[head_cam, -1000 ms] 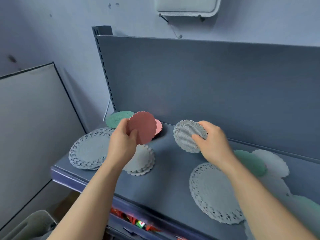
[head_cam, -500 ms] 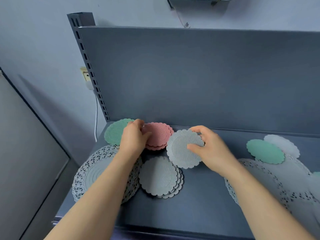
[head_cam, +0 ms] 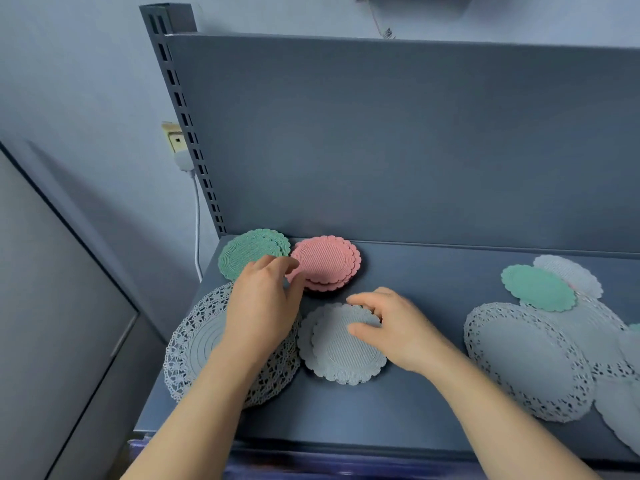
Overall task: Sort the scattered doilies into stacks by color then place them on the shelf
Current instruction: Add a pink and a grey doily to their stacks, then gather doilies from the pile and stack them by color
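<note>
Shelf (head_cam: pixel 419 285), left end. The right hand (head_cam: pixel 398 327) pinches the top white doily (head_cam: pixel 341 353) of a small stack at its far right edge, thumb above and fingers (head_cam: pixel 363 299) curled over the rim. The left hand (head_cam: pixel 263 306) hovers over a large lace doily (head_cam: pixel 194 348), fingers loosely bent and apart, tips touching the left edge of the pink stack (head_cam: pixel 327 263). A green stack (head_cam: pixel 247 251) lies just beside.
</note>
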